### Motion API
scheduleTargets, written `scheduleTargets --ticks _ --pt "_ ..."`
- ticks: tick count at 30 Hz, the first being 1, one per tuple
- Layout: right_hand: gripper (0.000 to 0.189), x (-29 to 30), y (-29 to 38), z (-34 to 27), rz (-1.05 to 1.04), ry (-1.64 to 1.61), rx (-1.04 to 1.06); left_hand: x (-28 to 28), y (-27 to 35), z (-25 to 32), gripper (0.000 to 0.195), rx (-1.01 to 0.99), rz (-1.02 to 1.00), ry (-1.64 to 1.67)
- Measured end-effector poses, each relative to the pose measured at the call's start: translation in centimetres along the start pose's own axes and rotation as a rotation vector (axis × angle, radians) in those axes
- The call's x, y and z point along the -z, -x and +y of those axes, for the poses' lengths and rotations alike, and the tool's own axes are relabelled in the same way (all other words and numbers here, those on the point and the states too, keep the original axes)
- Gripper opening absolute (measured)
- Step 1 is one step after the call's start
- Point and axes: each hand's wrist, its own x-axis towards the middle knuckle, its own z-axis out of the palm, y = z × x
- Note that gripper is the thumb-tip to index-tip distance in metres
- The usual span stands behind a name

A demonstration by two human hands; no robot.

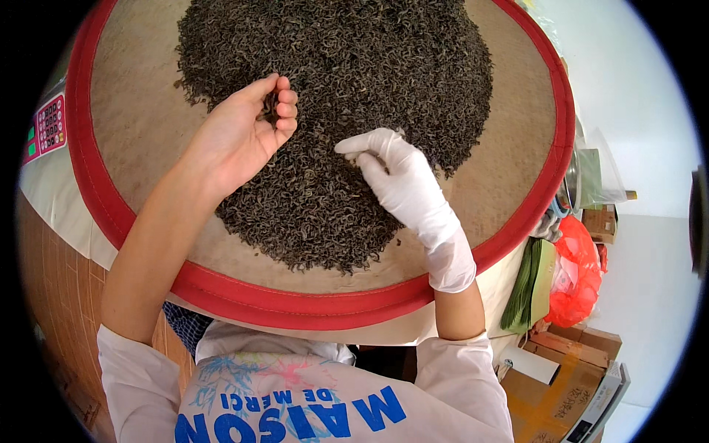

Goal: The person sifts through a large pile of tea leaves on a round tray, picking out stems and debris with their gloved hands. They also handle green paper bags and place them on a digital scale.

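Dark, curled dried leaves, apparently tea (354,66), lie in a broad heap on a round tan tray with a red fabric rim (310,304). My left hand (249,127) is bare, palm turned up over the heap's left part, its fingers curled around some of the dark leaves. To its right, my right hand (393,171) wears a thin white glove and is over the right side of the lower heap. Its thumb and fingers are bent towards each other; whether anything lies between them cannot be told.
A pink scale with a keypad (52,122) stands left of the tray. At right are a stack of green bags (529,285), a red plastic bag (576,274), a white roll (532,364) and cardboard boxes (554,393). A white wall rises beyond them.
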Motion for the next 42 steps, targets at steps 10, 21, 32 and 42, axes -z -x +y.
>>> scheduleTargets --ticks 10,21,32,42 --pt "0.014 -1.8 0.3 -2.1 -0.116 0.263 0.405 0.7 -0.2 0.2 0.014 -0.043 -0.077 -0.007" --pt "0.017 -2.2 1.5 -3.4 -0.343 0.401 0.452 0.5 -0.2 0.2 0.015 -0.029 0.01 -0.029" --pt "0.047 -4.4 0.7 -1.9 -0.19 0.428 0.287 0.4 -0.2 -0.2 0.012 -0.029 0.009 -0.09" --pt "0.032 -2.2 0.1 -2.5 -0.192 -0.086 0.235 0.6 -0.2 0.2 0.013 -0.05 0.01 -0.068"
